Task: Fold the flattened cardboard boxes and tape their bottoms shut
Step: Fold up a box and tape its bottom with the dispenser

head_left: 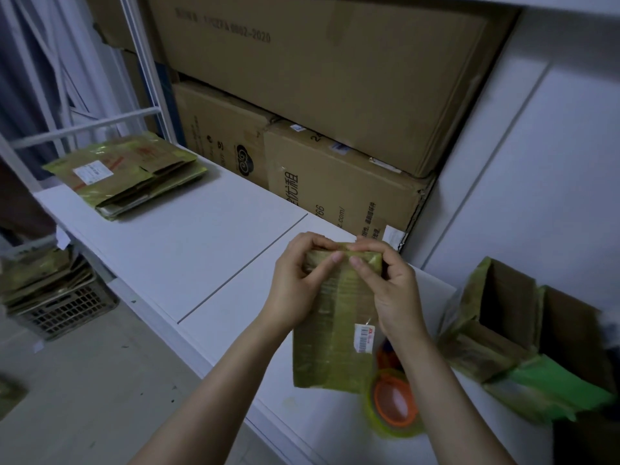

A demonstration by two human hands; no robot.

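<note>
Left hand (pixel 298 283) and right hand (pixel 385 290), fingers curled, pinch the small box (pixel 328 347) beyond the tape roll (pixel 396 404), probably smoothing tape.

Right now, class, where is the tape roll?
In the head view, the tape roll lies on the white table, lower right, beneath the right forearm, beside the held box.
</note>
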